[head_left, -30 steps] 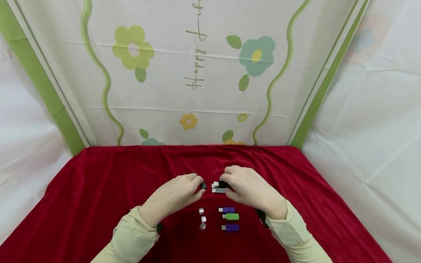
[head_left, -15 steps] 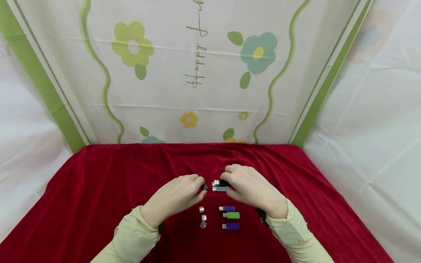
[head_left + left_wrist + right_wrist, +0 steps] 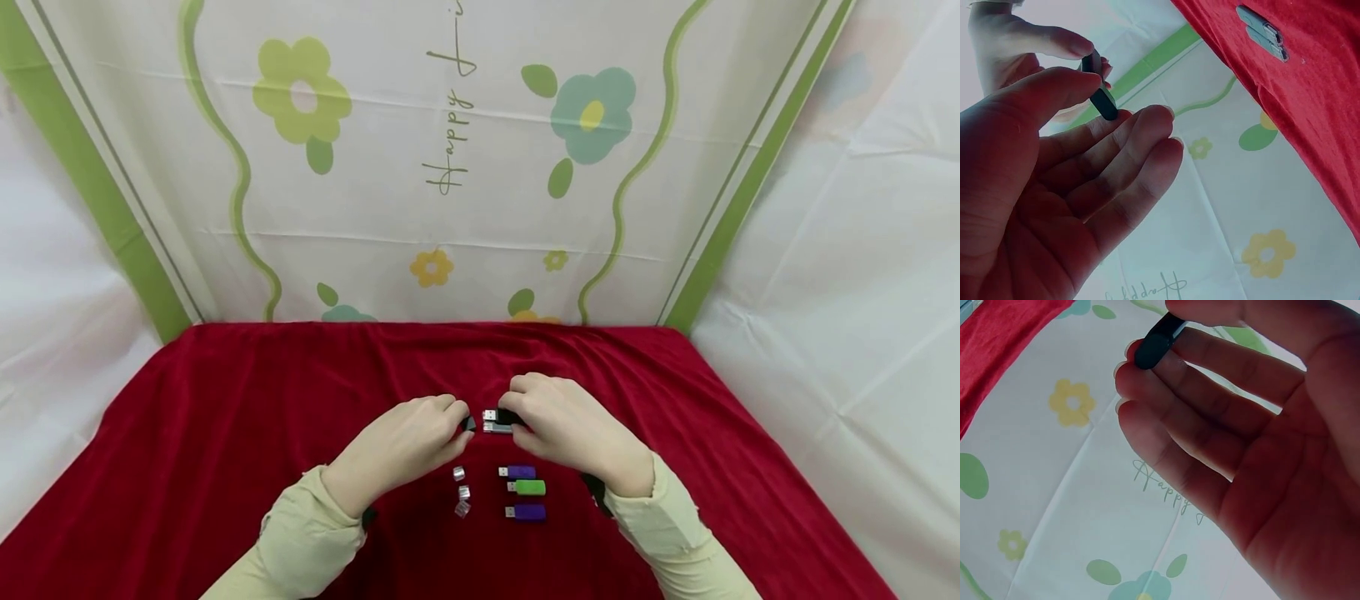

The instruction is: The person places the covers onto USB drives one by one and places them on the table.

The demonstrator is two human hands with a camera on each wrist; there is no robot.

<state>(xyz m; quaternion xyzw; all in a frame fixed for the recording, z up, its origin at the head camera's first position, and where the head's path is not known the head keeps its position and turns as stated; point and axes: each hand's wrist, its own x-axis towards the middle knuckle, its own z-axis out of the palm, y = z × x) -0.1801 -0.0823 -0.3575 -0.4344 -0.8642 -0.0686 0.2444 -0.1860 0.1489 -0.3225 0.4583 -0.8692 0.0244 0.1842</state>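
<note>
In the head view, my left hand [image 3: 405, 443] pinches a small black cap [image 3: 470, 423] between thumb and fingers. Facing it across a narrow gap, my right hand [image 3: 567, 429] grips a black USB stick [image 3: 508, 417] whose metal plug points left, bare. The left wrist view has the black cap [image 3: 1105, 105] at the left thumb, with the other hand's fingers close behind. In the right wrist view the black USB stick [image 3: 1155, 351] sits between thumb and fingertips. Grey USB sticks [image 3: 1266, 42] lie on the cloth; in the head view one grey USB stick [image 3: 498, 428] shows just below the black one.
Nearer me on the red cloth [image 3: 300, 383] lie a purple USB stick [image 3: 519, 472], a green USB stick [image 3: 529, 487] and another purple USB stick [image 3: 528, 512], all uncapped. Left of them are three clear caps [image 3: 463, 492]. A flowered curtain [image 3: 450, 208] stands behind.
My left hand has shifted slightly right, so the gap between the black cap and the USB stick's plug is smaller. The right hand keeps its hold; the whole view has tilted a little.
</note>
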